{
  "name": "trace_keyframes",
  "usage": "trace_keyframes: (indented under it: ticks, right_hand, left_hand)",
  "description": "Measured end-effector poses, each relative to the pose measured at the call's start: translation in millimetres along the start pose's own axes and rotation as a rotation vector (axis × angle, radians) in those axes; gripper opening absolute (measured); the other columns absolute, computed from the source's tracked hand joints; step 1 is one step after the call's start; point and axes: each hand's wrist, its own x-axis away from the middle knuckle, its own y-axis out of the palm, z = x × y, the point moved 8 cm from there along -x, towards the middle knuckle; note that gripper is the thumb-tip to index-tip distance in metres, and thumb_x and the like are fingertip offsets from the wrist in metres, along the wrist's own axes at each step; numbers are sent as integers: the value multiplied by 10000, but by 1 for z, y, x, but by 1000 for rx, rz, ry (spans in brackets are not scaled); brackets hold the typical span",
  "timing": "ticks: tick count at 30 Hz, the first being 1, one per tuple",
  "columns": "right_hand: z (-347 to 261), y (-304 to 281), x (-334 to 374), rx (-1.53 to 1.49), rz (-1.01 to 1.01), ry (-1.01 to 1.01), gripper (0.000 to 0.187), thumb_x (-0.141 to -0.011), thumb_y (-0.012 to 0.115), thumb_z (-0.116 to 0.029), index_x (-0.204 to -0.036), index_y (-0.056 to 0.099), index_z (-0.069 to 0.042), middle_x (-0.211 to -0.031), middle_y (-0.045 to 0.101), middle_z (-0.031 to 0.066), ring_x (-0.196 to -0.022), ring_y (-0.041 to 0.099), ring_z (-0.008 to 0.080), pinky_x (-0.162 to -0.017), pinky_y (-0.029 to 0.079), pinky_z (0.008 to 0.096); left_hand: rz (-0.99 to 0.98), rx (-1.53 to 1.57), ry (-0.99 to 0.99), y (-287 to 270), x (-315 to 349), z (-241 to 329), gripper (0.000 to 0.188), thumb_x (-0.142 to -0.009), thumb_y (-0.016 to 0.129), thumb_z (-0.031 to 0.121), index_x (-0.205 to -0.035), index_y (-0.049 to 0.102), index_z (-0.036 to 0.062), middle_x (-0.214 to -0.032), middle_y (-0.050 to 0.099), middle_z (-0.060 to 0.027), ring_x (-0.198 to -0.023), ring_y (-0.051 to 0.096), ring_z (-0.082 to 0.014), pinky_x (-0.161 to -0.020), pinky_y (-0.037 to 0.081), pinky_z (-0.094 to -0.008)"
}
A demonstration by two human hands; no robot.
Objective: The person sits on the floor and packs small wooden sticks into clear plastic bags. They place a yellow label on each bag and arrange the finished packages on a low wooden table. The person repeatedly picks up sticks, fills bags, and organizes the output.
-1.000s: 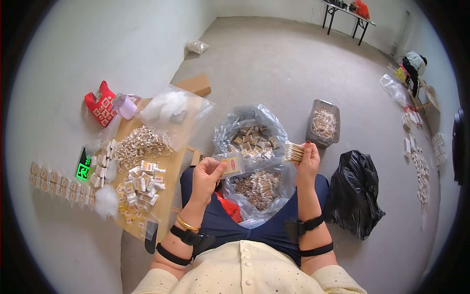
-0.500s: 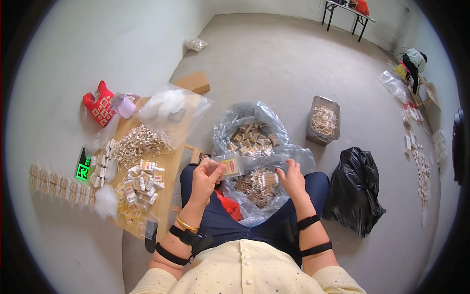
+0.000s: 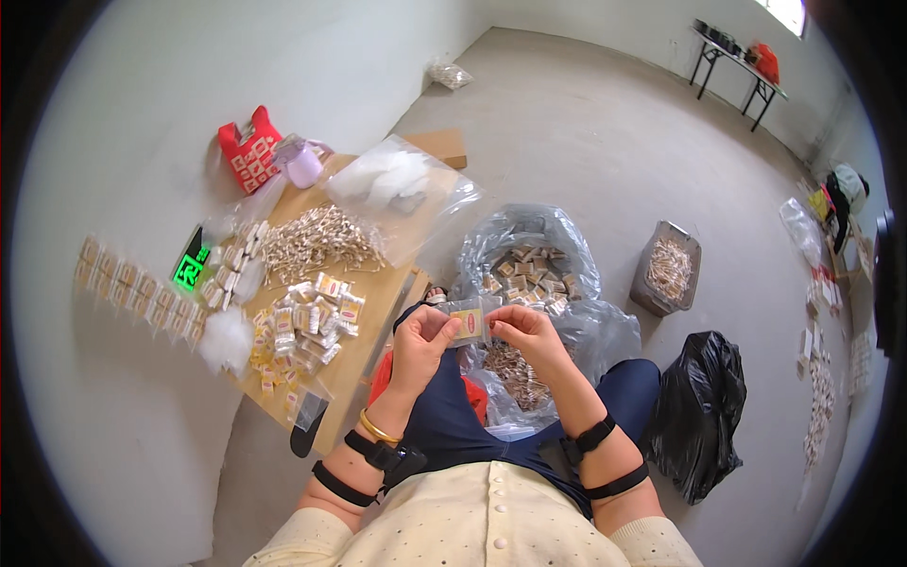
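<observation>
At the centre of the frame both hands meet over the person's lap. The left hand (image 3: 422, 342) and the right hand (image 3: 522, 333) each pinch one end of a small clear packet (image 3: 467, 324) with a yellow and red label, fingers closed on it, thumbs on top. The packet sits between the two hands, held level, just above a clear plastic bag (image 3: 539, 274) that spreads open across the lap and the floor. Inside that bag, toward the upper middle, lies a pile of small packets (image 3: 525, 267); lower down, under the hands, is a heap of thin wooden sticks (image 3: 515, 370).

To the left of the hands a cardboard sheet (image 3: 378, 302) carries a heap of filled packets (image 3: 304, 321), and above that a pile of loose sticks (image 3: 312, 241). A second clear bag with white fluff (image 3: 402, 189) rests at the sheet's upper end. A small scale with a green display (image 3: 192, 266) sits at the far left, beside a row of packets (image 3: 142, 288) laid on the floor. A red bag (image 3: 248, 149) lies in the upper left. A grey tray of sticks (image 3: 667, 269) stands to the right, and a black plastic bag (image 3: 699, 416) lies at the lower right.
</observation>
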Motion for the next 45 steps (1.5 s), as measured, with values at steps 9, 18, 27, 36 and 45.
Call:
trace_keyframes:
  ticks: [9,18,27,36,45]
  right_hand:
    - [39,89,-38,125,-270,157,156,-885,650,-113,-992,645,1,-869,657,-8,-787,574,50,-701,434,204]
    - [83,208,-54,315,-533,193,158,-896,622,-69,-1009,659,35,-889,662,43,-827,584,99,-769,466,244]
    - [104,266,-63,428,-658,213,196,-904,588,-89,-1045,650,32,-914,667,47,-822,585,99,-766,470,245]
    - [115,224,-70,363,-545,359,175,-938,568,-140,-1035,657,-25,-802,628,-4,-688,510,49,-635,418,198]
    - [118,187,-69,390,-475,369,188,-958,543,-180,-1022,656,-45,-813,627,-8,-697,519,47,-645,425,195]
  left_hand:
    - [183,-65,-15,-88,36,-1,149,-869,716,152,-821,609,60,-708,583,65,-644,512,4,-588,426,-178]
    - [455,82,-149,-209,110,-51,157,-862,719,160,-846,627,34,-726,634,17,-646,564,-41,-609,473,-208]
    - [853,-264,-120,-318,145,-37,190,-834,737,190,-798,633,36,-684,634,-22,-617,587,-93,-574,463,-255]
    - [918,-1123,-127,-382,122,32,314,-886,632,351,-870,678,40,-698,645,-117,-614,627,-247,-548,459,-358]
    - [797,1,-431,-355,182,-90,380,-943,578,355,-920,681,-11,-669,602,-29,-615,524,-65,-536,401,-253]
